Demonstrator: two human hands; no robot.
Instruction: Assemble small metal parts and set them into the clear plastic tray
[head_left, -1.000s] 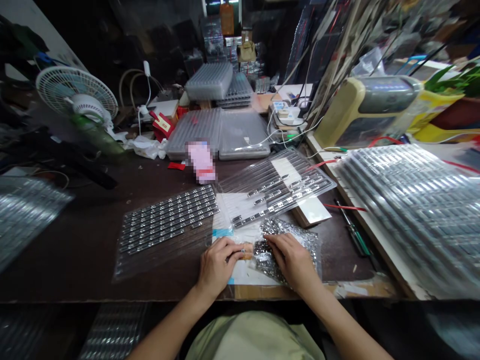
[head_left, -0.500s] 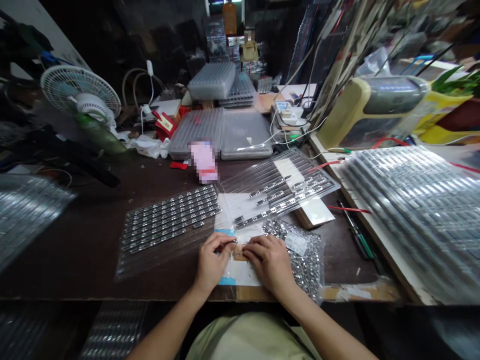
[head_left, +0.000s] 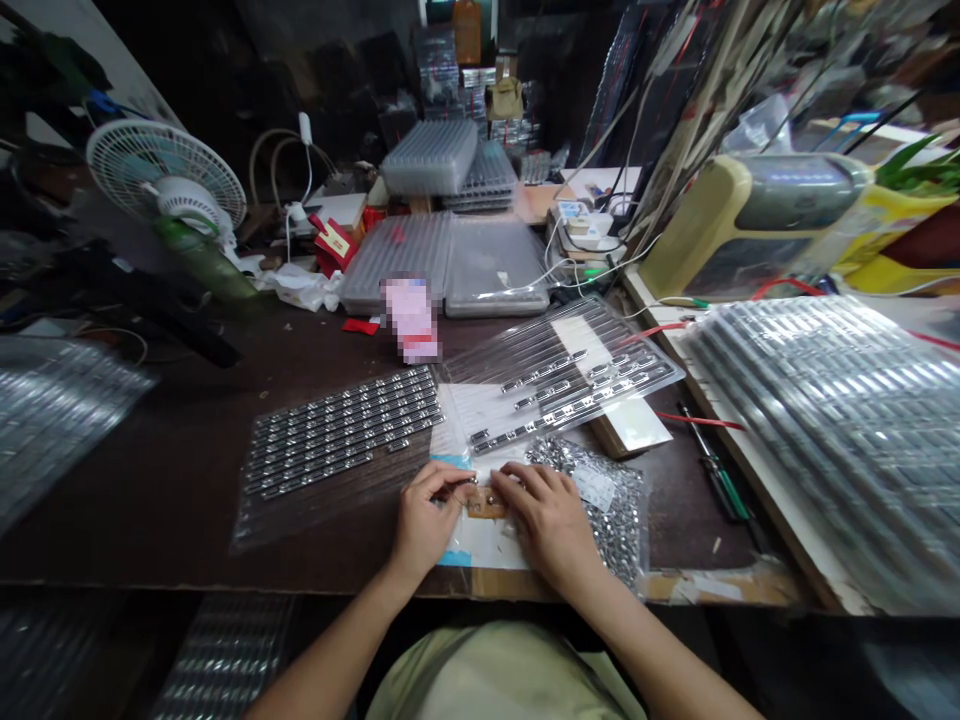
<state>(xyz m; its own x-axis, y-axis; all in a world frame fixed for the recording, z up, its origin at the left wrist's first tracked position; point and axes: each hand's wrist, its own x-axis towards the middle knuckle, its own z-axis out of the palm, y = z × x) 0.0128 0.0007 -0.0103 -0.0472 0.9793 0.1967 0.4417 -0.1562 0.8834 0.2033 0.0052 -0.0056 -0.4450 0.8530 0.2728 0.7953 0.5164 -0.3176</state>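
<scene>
A small tan rectangular piece [head_left: 486, 507] is gripped between the curled fingers of the left hand [head_left: 431, 515] and right hand [head_left: 544, 525], apparently steadied over a white paper sheet [head_left: 480, 548], with a clear bag of small silver metal parts [head_left: 616, 530] kept within reach at the sheet's right edge.

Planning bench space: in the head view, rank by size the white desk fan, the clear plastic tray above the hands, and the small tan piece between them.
1. Clear plastic tray of metal parts and white round desk fan: they look similar, and the tray sits nearer the camera, so I can't rank them.
2. Small tan piece: clearly smallest.
</scene>
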